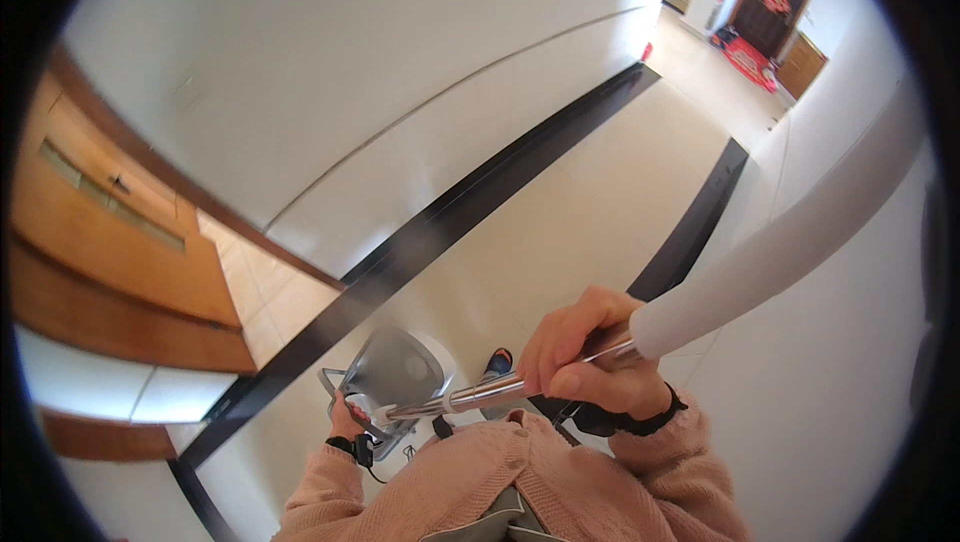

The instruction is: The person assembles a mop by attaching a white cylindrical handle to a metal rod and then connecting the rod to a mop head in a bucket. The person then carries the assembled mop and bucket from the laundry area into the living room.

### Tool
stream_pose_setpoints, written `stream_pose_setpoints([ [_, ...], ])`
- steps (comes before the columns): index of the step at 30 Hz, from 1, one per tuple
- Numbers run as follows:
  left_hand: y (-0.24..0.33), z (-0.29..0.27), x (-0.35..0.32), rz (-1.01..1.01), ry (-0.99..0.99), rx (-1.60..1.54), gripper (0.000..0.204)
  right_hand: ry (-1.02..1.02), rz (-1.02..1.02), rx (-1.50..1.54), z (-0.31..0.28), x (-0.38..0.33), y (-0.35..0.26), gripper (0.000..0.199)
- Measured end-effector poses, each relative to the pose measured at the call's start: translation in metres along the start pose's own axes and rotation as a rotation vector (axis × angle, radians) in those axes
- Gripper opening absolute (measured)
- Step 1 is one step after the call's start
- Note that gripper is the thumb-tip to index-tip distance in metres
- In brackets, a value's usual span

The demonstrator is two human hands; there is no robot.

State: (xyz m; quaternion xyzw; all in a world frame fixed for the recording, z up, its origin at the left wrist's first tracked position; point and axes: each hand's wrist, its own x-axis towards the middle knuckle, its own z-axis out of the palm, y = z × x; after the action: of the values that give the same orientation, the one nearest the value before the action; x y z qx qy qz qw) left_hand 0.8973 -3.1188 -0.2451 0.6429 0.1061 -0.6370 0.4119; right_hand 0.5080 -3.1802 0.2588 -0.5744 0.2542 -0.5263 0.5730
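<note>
My right hand is closed around a shiny metal pole that widens into a long white tube running up to the right, close to the camera. The pole's lower end points down toward a grey dustpan-like scoop with a thin metal frame. My left hand grips that frame at the scoop's lower left edge. Both wrists wear dark bands, and the sleeves are pink knit. What the pole ends in is hidden behind the scoop and my arm.
I stand in a corridor with cream floor tiles bordered by black stripes. A wooden door is at the left, white walls run along both sides, and a red mat lies before a dark door at the far end. A shoe tip shows below.
</note>
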Motion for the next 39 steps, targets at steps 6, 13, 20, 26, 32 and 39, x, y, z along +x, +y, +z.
stream_pose_setpoints([
  [6,0.105,0.157,0.002,-0.034,-0.109,0.099,0.059,0.128,-0.019,-0.029,-0.081,0.111,-0.061,0.017],
  [13,0.176,0.374,0.043,-0.142,-0.207,0.117,0.06,0.256,-0.092,-0.085,-0.205,0.207,-0.111,0.019],
  [20,0.295,0.646,0.071,-0.135,-0.355,0.178,0.06,0.325,-0.201,-0.138,-0.326,0.39,-0.148,0.018],
  [26,0.358,0.851,0.06,-0.145,-0.416,0.307,0.06,0.446,-0.361,-0.226,-0.435,0.477,-0.194,0.019],
  [32,0.356,1.038,0.058,-0.16,-0.403,0.337,0.063,0.474,-0.283,-0.284,-0.602,0.499,-0.245,0.017],
  [39,0.311,1.238,0.069,-0.232,-0.33,0.3,0.063,0.507,-0.241,-0.279,-0.792,0.549,-0.299,0.017],
])
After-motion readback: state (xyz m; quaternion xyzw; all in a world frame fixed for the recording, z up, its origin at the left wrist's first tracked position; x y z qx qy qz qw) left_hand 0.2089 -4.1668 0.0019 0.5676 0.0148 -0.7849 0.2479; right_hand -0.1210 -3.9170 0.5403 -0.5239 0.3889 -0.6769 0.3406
